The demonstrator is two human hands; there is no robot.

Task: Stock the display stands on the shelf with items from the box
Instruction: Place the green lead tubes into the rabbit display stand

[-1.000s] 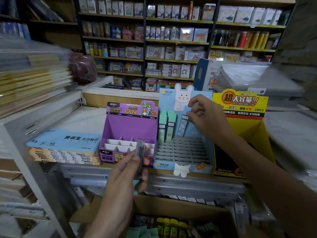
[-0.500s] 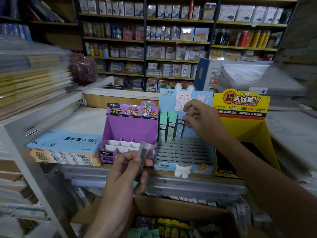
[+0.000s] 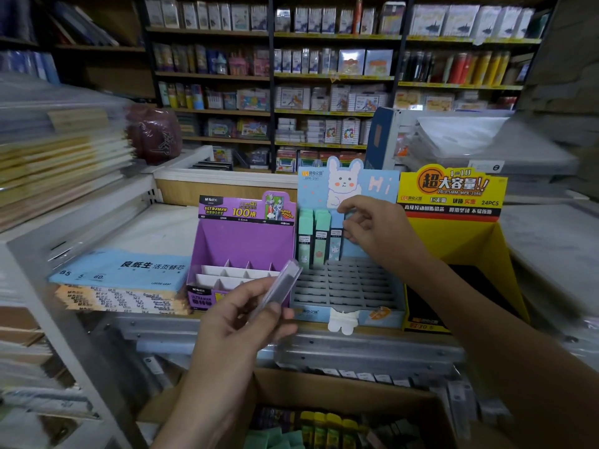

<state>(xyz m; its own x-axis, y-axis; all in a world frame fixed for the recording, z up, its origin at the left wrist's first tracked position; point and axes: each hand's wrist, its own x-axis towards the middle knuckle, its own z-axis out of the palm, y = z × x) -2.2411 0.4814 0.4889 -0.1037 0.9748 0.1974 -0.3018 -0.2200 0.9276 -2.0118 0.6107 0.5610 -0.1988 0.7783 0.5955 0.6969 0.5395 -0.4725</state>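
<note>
right hand (image 3: pixel 372 231) pinched on blue case (image 3: pixel 337 243) at blue stand (image 3: pixel 348 286) back row | left hand (image 3: pixel 240 322) gripping clear case (image 3: pixel 278 288) | risk: neighbouring green cases (image 3: pixel 312 234) toppled if slot is missed

Purple stand (image 3: pixel 246 241) above the left hand (image 3: pixel 233 322); pale-blue rabbit-print stand (image 3: pixel 350 286) under the right hand (image 3: pixel 376 231); yellow stand (image 3: pixel 460 234) beyond.

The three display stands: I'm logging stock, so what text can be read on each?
Purple stand: "M&G", "ULTRAMAN", "100", "0.5mm", "SUPER POWER".
Blue rabbit stand: "Hi", "MPR-2081".
Yellow stand: "1=10", "2B/0.5MM MPR-2086", "24PCS".
Smaller print on all three is too blurred to read.
</note>
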